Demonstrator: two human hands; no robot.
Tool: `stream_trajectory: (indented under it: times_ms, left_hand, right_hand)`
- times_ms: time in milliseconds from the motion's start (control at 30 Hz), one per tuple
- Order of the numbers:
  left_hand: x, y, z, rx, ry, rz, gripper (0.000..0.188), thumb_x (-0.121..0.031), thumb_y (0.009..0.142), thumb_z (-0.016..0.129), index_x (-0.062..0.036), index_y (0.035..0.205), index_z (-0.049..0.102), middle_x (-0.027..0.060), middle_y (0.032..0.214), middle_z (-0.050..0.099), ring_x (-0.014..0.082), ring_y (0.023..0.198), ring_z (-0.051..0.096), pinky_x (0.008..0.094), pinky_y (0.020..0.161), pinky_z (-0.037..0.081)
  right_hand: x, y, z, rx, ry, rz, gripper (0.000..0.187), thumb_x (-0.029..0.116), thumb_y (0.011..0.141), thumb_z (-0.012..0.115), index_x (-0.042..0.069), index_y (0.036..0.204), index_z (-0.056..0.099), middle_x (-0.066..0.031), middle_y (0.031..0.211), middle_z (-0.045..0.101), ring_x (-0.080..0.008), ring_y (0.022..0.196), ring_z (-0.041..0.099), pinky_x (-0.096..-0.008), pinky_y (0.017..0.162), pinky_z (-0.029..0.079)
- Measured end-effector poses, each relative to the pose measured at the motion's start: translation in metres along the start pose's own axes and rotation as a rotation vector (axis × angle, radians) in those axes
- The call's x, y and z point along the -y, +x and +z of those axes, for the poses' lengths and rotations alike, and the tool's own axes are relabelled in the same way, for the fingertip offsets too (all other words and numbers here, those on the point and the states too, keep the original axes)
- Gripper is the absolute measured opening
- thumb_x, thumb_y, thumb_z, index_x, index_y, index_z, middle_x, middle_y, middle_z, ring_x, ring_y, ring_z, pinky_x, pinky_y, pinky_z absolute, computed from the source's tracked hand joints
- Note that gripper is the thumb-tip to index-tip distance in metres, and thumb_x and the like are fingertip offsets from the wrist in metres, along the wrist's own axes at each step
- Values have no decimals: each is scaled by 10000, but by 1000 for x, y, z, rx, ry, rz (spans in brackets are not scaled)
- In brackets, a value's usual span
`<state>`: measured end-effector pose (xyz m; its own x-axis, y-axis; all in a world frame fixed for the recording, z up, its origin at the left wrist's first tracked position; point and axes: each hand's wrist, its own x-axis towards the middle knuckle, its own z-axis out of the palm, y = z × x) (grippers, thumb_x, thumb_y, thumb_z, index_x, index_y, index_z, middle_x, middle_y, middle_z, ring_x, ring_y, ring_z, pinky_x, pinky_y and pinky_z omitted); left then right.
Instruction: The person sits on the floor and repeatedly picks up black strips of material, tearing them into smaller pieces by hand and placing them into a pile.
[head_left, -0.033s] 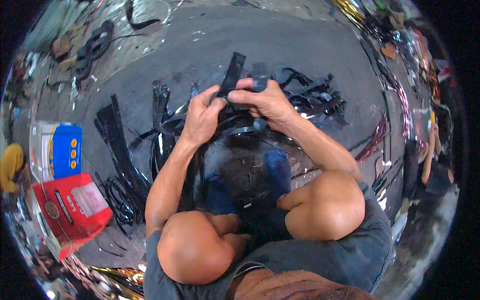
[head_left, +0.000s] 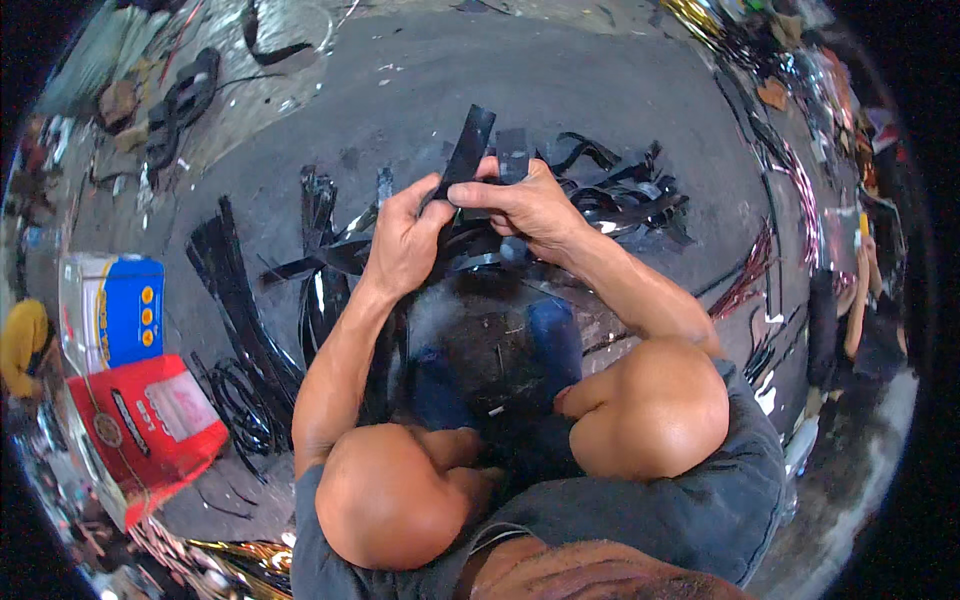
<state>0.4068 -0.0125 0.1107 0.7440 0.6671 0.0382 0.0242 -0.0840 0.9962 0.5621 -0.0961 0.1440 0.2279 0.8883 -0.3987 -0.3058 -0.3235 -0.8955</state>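
I squat on a grey concrete floor (head_left: 600,90), knees up in front of me. My left hand (head_left: 400,240) pinches the lower end of a glossy black strip (head_left: 470,145) that sticks up and away from me. My right hand (head_left: 525,205) meets it from the right, fingers closed on the same strip and on a shorter black piece (head_left: 513,152) beside it. A loose heap of black strips (head_left: 625,200) lies just behind and under both hands.
A long bundle of black strips (head_left: 235,290) lies to the left. Blue sandals (head_left: 555,340) are under my knees. A blue and white box (head_left: 115,305) and a red box (head_left: 150,425) stand far left. Reddish strips (head_left: 745,280) and another person (head_left: 860,300) are at the right.
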Motion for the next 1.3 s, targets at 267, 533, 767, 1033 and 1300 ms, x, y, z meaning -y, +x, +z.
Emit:
stream_trajectory:
  times_ms: [267,533,767,1033,1300]
  left_hand:
    - [-8,-3,4,180,384,62,137,-97,792,582,-24,907,605,88,717,600,215,575,544,330,551,436]
    - [-3,2,-5,-41,1171,501,292,-152,644,748,-100,817,518,72,739,547,273,624,615,371,532,488]
    - [-6,8,-2,14,1224,593,290,-173,636,753,-111,816,536,52,732,546,242,625,614,360,525,486]
    - [-28,9,22,-156,259,74,303,-189,857,711,-16,668,549,-46,618,471,43,641,401,234,549,355]
    - [-8,-7,34,7,-2,-125,249,-197,938,615,-66,738,545,-69,657,465,30,612,389,214,533,308]
  right_hand:
    - [34,35,-111,-515,515,-255,115,176,867,676,77,902,629,88,596,366,-29,477,296,-214,417,229]
    - [-1,5,-58,-236,300,247,361,440,893,640,80,888,614,34,677,499,-26,420,319,-185,362,255]
    - [-8,4,-57,-35,386,204,192,254,893,662,88,897,565,13,699,527,-25,424,336,-193,379,243]
    - [-10,-12,-34,-94,37,-29,215,298,870,692,108,809,612,-9,678,582,-36,438,382,-210,401,253]
    - [-30,-22,-25,42,79,-63,198,349,915,627,155,891,594,68,744,531,-31,618,465,-208,494,334]
